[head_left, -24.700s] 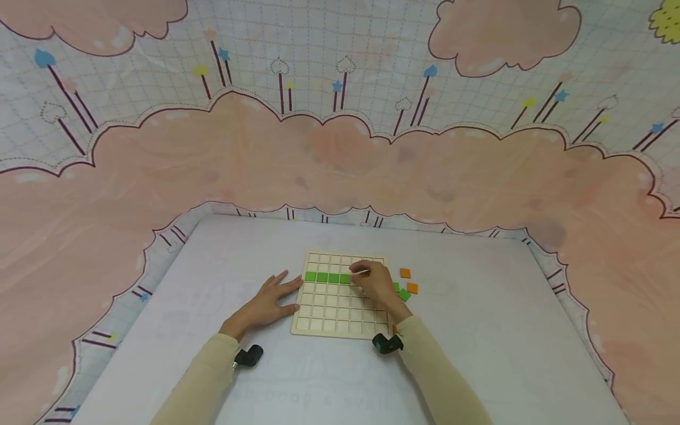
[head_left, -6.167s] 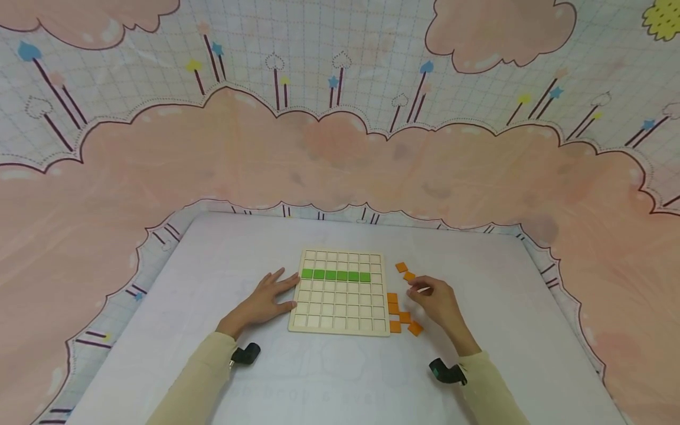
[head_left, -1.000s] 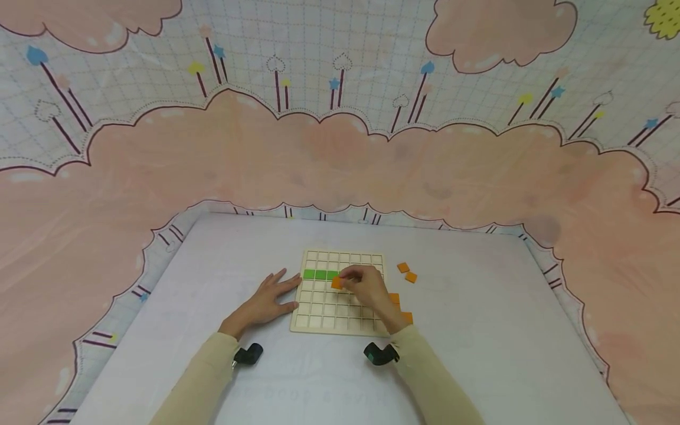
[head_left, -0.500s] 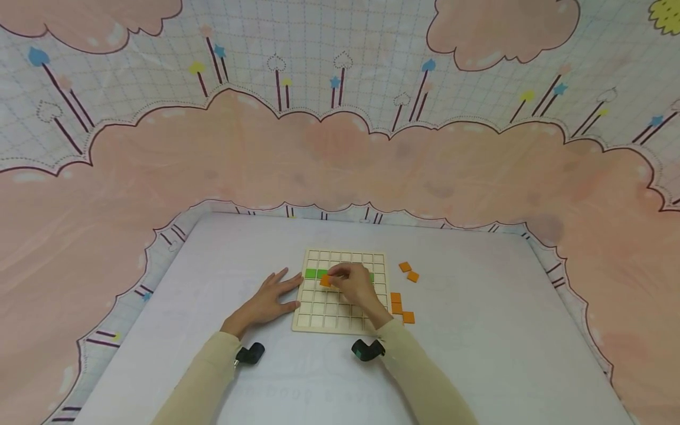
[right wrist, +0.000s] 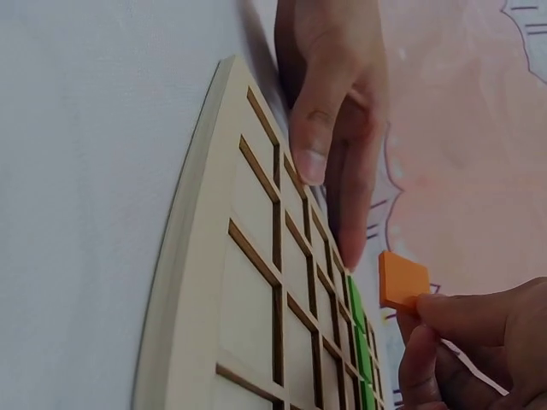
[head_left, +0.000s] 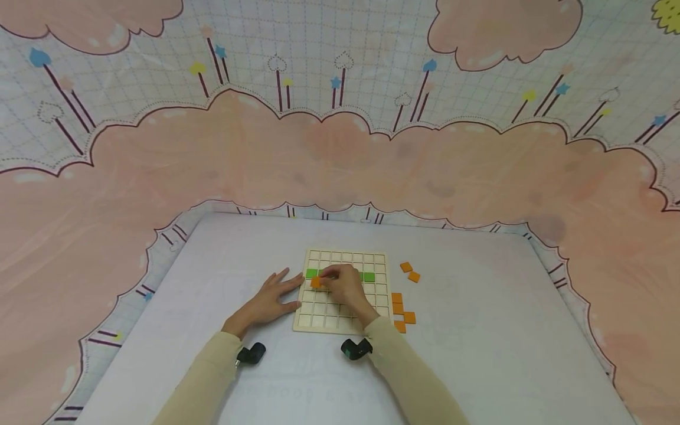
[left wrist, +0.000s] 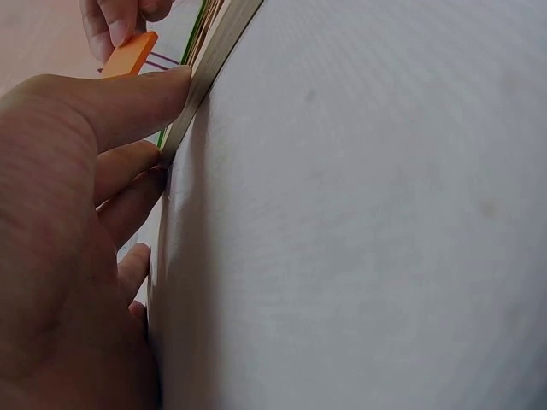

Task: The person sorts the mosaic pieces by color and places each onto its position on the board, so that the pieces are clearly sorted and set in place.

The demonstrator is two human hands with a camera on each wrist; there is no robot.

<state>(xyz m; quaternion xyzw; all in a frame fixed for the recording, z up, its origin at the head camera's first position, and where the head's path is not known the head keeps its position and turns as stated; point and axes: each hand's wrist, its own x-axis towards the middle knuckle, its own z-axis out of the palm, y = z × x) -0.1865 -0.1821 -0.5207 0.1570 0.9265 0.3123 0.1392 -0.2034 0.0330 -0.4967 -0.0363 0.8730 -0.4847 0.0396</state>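
Note:
A pale wooden grid board (head_left: 319,321) lies on the table, with a row of green tiles (head_left: 369,277) set across its cells. My right hand (head_left: 346,290) hides the middle of that row. Between thumb and fingertips it pinches a square orange tile (right wrist: 404,280), held above the left part of the board, just in front of the green row. My left hand (head_left: 267,301) lies with spread fingers at the board's left edge. In the left wrist view, the left thumb (left wrist: 145,102) touches the board's side.
Several loose orange tiles (head_left: 397,308) lie along the board's right side, some against its edge. Two more orange tiles (head_left: 414,277) sit farther back on the right. The white table (head_left: 494,330) meets a patterned cloth backdrop (head_left: 340,159) behind it.
Over the last second my right hand carries the orange tile leftward across the board. Earlier, the green row grew and the loose green tiles went from the right side. The left hand stays put.

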